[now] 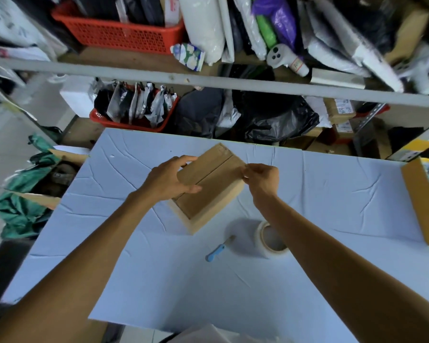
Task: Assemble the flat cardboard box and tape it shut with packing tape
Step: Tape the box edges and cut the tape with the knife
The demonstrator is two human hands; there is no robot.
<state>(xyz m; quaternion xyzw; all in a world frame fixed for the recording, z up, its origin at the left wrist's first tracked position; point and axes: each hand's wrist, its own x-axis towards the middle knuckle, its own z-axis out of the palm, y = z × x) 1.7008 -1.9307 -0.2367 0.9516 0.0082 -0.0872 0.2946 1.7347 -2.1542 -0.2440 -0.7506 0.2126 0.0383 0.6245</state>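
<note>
Holding the cardboard box (214, 194) down on the pale blue surface (159, 280), the person looks to be at the sealing step, not the folding. The box is already squared up, sitting cornerwise in the middle of the surface with its top flaps closed and meeting along a centre seam (218, 169). The left hand (170, 178) lies over the box's left end. Its fingers reach round the far edge and its thumb is laid across the top, a grip clamped on the box to keep it from sliding. The right hand (261, 179) is at the box's right corner with its fingertips drawn together in a pinching grip on the edge there. From where I stand I can't tell whether a strip of clear tape is already under those fingers or only bare cardboard, because the picture is soft at that spot. The tape roll (270, 240) stands on the surface just under the right forearm, apart from the box, and a blue-handled cutter (217, 251) lies just beside the roll. By my reckoning, if no tape is down yet, the next move calls for freeing the right hand to fetch the roll. A strip would then go straight along the seam while the left hand keeps the flaps pressed flat, and the end would be carried over the corner so it holds.
</note>
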